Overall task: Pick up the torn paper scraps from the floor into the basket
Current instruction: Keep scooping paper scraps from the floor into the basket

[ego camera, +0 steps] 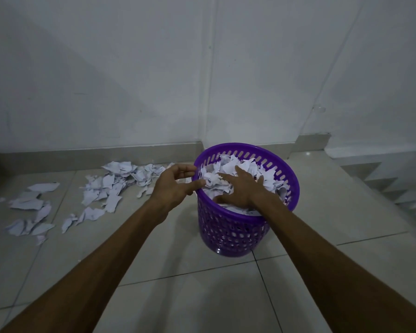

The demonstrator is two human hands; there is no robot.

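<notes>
Fingers spread flat, the right hand [240, 188] presses down the paper heaped in the purple basket [228, 234], likely packing it to make room. The left hand [175, 183], fingers loosely apart, steadies the rim, though its grip is hard to judge. More torn scraps [111, 188] lie on the floor tiles [202, 296] to the left, near the wall [130, 80].

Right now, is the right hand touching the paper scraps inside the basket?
Touching. The head view shows the right hand lying flat on the heaped paper scraps in the purple basket, fingers spread on them.
</notes>
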